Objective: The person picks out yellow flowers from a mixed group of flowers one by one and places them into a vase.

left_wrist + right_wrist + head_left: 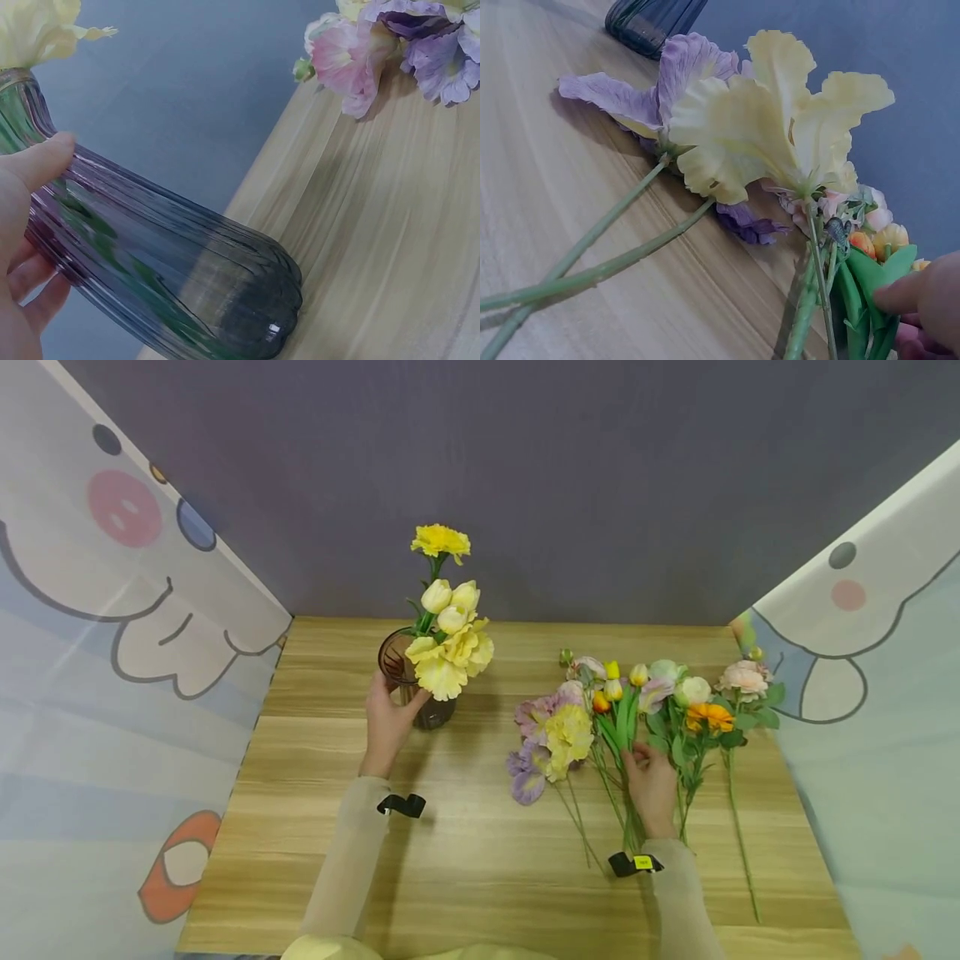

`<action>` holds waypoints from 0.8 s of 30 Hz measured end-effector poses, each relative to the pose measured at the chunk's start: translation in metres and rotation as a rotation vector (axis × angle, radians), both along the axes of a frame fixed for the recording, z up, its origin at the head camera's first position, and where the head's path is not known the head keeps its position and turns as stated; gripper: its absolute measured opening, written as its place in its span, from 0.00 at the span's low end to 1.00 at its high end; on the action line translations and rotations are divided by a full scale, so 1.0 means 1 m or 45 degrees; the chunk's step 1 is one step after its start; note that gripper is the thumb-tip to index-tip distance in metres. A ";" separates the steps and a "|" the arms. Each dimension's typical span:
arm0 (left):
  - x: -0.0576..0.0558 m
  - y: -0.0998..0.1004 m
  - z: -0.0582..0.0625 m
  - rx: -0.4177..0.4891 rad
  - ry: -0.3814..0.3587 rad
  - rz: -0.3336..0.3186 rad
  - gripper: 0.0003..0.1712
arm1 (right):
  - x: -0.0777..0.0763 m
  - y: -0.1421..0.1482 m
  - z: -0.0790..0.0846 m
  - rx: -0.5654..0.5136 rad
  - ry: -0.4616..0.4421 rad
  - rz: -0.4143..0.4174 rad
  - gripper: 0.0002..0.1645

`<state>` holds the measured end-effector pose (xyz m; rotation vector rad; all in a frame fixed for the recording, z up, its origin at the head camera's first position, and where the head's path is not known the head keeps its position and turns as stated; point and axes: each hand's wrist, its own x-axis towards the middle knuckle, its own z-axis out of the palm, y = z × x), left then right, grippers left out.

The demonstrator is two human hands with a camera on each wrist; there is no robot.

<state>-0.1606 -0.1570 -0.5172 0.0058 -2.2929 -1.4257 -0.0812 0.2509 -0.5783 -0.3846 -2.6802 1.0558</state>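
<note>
My left hand (388, 727) grips a tinted, ribbed glass vase (202, 225) round its upper part, thumb on one side and fingers on the other. In the vase stand a yellow carnation-like flower (441, 541), pale yellow tulips (452, 602) and a ruffled yellow flower (442, 672); green stems show through the glass. On the right, my right hand (651, 789) pinches the green leaves (866, 289) of a bunch of tulips, whose orange-and-yellow heads (613, 689) lie just beyond the fingers. The lower stems are partly hidden by the hand.
Beside the right hand lie purple flowers (528, 768), a loose ruffled yellow bloom (568, 739), an orange flower (709, 718) and a pink rose-like flower (745, 679) with a long stem. A dark wall (525, 493) backs the wooden table (480, 860); printed panels flank it.
</note>
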 end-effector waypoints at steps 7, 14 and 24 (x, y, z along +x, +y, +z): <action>-0.001 0.002 -0.001 0.044 -0.009 -0.004 0.37 | -0.001 0.001 0.002 -0.013 0.026 -0.009 0.18; 0.001 0.003 -0.002 0.094 -0.013 -0.007 0.37 | -0.005 0.003 0.007 -0.067 0.096 -0.069 0.18; 0.001 0.002 -0.003 0.064 -0.036 -0.005 0.38 | -0.019 -0.008 0.052 -0.214 0.356 -0.103 0.16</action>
